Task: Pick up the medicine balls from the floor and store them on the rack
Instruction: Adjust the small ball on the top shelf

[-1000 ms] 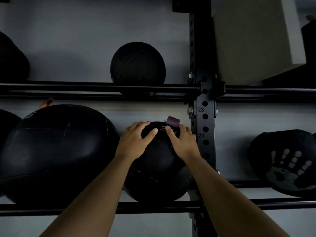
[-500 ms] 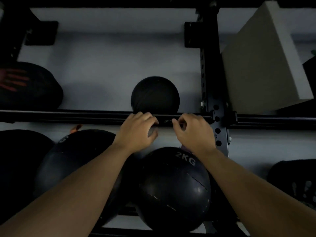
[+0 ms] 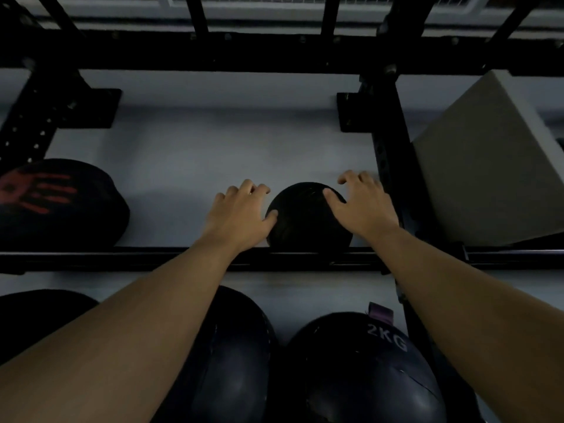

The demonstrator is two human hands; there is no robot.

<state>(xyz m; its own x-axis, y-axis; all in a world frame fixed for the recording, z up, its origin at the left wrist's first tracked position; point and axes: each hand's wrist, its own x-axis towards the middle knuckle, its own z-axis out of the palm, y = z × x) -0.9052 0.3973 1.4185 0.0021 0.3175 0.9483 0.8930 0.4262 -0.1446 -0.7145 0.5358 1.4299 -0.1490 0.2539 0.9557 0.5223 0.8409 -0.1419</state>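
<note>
Both hands have gone up from the front rail, where they were half a second ago, to the small round black medicine ball (image 3: 308, 221) at the centre of the frame. That ball sits on the upper shelf of the black steel rack (image 3: 195, 261), behind its front rail. The left hand (image 3: 241, 213) is spread at the ball's left side, thumb touching it; the right hand (image 3: 361, 206) lies over its upper right, fingers open. Neither hand closes around it, so I judge they only steady or adjust it so that it does not roll off.

On the same shelf, at the left of the frame, lies a flattened black ball with a red handprint (image 3: 58, 203); at the right stands a grey block (image 3: 488, 166). The lower shelf, at the bottom of the frame, holds a black ball marked 2KG (image 3: 366, 370) and a larger black ball (image 3: 232, 355) just beside it.
</note>
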